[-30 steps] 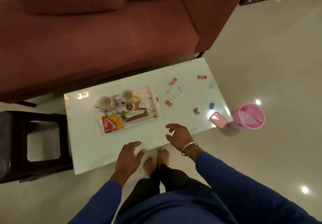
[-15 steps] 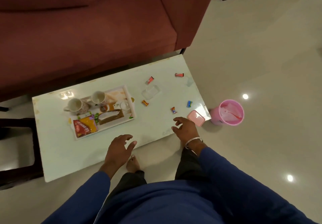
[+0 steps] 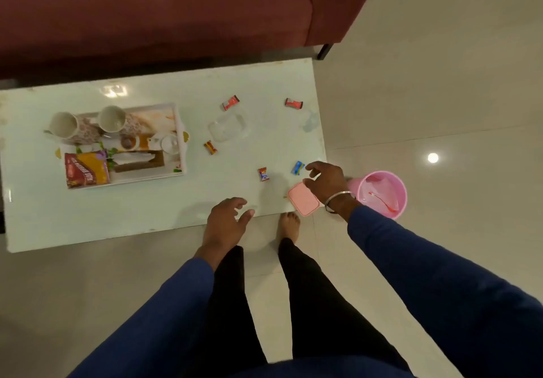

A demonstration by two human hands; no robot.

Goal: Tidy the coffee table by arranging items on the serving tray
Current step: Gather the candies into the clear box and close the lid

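A white serving tray (image 3: 179, 139) lies on the left of the pale coffee table (image 3: 147, 207). It holds two mugs (image 3: 63, 124), a red-yellow snack packet (image 3: 86, 170) and a brown tissue box (image 3: 138, 161). Several small candy wrappers lie scattered to the right: two red (image 3: 230, 102), an orange one (image 3: 210, 147), a red-blue one (image 3: 263, 174) and a blue one (image 3: 298, 168). A clear plastic lid (image 3: 226, 126) lies among them. A pink box (image 3: 303, 201) sits at the table's near right corner. My right hand (image 3: 326, 182) hovers over it, fingers relaxed, empty. My left hand (image 3: 224, 222) hangs open over the front edge.
A dark red sofa (image 3: 147, 10) runs along the far side of the table. A pink waste bin (image 3: 382, 194) stands on the tiled floor just right of the table. My bare foot (image 3: 289, 224) is by the front edge.
My right hand has moved rightward and outward, from over the table's front edge to above the pink box near the blue wrapper. The view has shifted right; my left hand stays open.
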